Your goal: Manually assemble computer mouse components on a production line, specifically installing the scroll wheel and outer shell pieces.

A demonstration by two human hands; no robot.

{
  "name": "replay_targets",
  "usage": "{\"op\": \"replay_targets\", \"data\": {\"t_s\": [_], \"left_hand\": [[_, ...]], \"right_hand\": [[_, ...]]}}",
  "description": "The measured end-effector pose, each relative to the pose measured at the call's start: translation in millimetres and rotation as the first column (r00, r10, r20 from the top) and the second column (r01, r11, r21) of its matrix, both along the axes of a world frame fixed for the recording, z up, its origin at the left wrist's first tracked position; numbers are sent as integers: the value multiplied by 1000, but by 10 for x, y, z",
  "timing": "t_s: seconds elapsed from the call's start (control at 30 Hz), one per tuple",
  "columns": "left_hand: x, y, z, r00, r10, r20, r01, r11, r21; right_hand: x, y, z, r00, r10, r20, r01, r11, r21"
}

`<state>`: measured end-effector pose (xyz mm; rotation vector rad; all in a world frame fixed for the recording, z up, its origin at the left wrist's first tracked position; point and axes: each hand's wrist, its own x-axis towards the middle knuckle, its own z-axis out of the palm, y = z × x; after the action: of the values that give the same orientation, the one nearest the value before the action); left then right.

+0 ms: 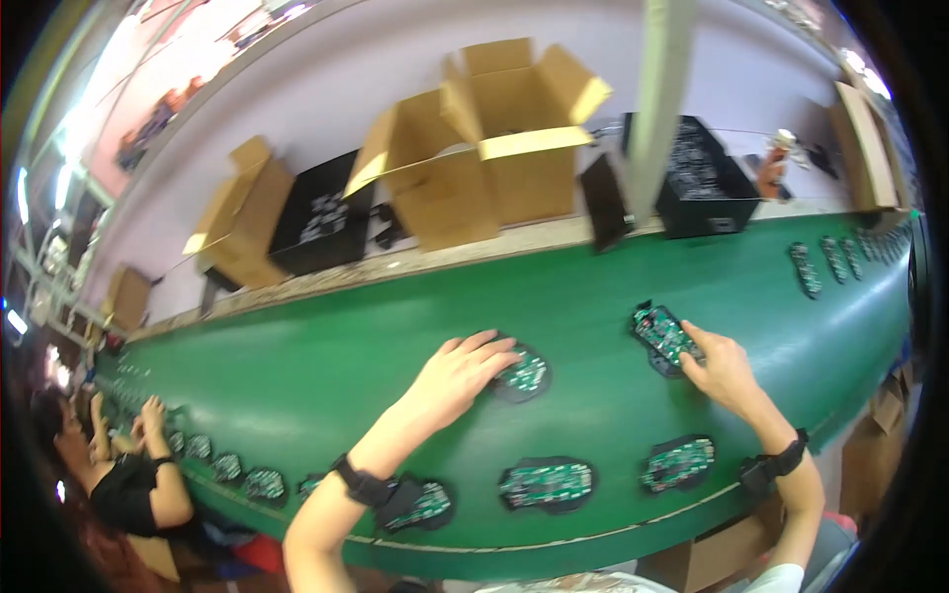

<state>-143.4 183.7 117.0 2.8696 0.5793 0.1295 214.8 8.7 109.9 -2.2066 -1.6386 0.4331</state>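
Note:
A green circuit board in a black rounded casing (524, 376) lies on the green belt in front of me. My left hand (463, 374) rests on its left side, fingers stretched out over the board's edge; its thumb is not clearly visible. Further right, my right hand (727, 374) grips the lower right edge of another green circuit board (667, 333) between thumb and forefinger. That board sits askew over a dark casing (660, 364), part of which shows below it. Dark bands circle both my wrists.
Along the near edge lie several cased boards (549, 484), one partly behind my left wristband. More boards (806, 270) line the far right. Beyond the belt stand open cardboard boxes (534, 178) and black bins (704, 212). Another person (129, 484) works at the left.

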Motion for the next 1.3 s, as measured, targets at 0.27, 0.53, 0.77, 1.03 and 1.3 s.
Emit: {"op": "replay_targets", "data": {"t_s": [0.27, 0.53, 0.77, 1.03, 1.3], "left_hand": [[-202, -14, 1042, 793, 318, 519, -112, 915, -389], [-434, 43, 1359, 162, 785, 599, 501, 458, -735], [-315, 108, 1155, 93, 874, 476, 813, 210, -543], [136, -489, 1055, 404, 809, 427, 645, 79, -760], [733, -1409, 992, 1000, 16, -4, -11, 400, -916]], "right_hand": [[-530, 268, -99, 985, 156, 68, -164, 978, 128], [-377, -8, -282, 995, -75, 63, 61, 977, 203], [-496, -217, 322, 938, -133, 321, 24, 947, 322], [-1183, 664, 1221, 2, 288, -958, 353, 896, 270], [-1095, 884, 1136, -70, 223, -972, 565, 812, 146]]}}
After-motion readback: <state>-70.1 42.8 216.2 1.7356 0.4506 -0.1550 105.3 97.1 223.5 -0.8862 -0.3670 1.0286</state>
